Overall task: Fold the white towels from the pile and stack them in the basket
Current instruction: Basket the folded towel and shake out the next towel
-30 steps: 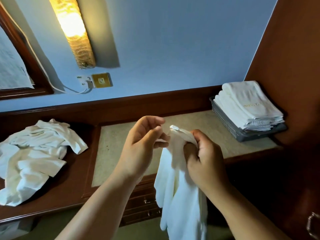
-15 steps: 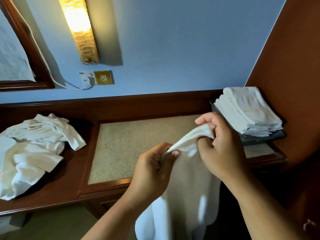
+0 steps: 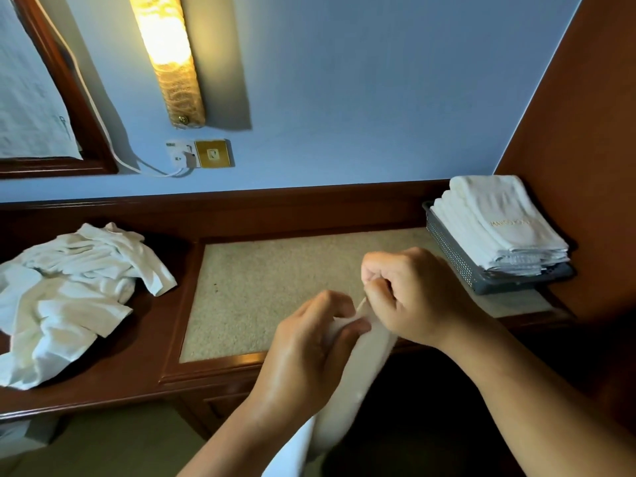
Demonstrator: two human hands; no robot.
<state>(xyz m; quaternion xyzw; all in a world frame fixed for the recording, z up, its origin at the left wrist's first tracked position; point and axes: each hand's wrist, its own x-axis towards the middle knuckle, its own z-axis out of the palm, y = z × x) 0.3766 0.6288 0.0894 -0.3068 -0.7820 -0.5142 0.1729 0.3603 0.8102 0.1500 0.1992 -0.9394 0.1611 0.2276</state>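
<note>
A white towel (image 3: 347, 390) hangs off the desk's front edge, held by both hands at its top. My left hand (image 3: 306, 352) pinches one part of the top edge, and my right hand (image 3: 409, 297), just up and to the right, grips the other part with curled fingers. A loose pile of white towels (image 3: 65, 297) lies on the left of the desk. At the far right stands a grey mesh basket (image 3: 451, 256) holding a stack of folded white towels (image 3: 499, 225).
The wooden desk has a beige inset top (image 3: 275, 280) between pile and basket. A wooden side wall (image 3: 578, 132) rises behind the basket. On the blue wall are a lit lamp (image 3: 168, 60), a socket with a plugged cable (image 3: 198, 154) and a framed mirror (image 3: 69, 98).
Both hands have dropped lower and moved toward the desk's front edge with the towel. The stretch of towel between them has shortened as the hands came close together.
</note>
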